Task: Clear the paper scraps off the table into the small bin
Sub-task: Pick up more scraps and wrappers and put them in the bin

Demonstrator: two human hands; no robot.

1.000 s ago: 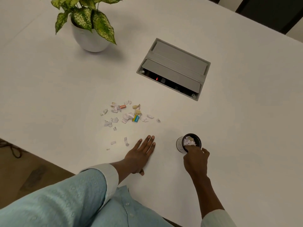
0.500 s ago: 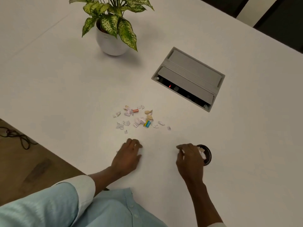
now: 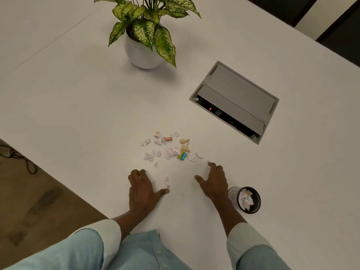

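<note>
White desk with potted plant and grey cable box beyond, paper scraps scattered mid-desk, left hand and right hand spread flat, empty, small bin beside right wrist holding scraps

- Looks like an office or meeting room: a broad white surface with a grey flip-lid power and data box sunk into it, a red light glowing inside
- A potted plant for decoration
- Cables trailing on the floor
</note>
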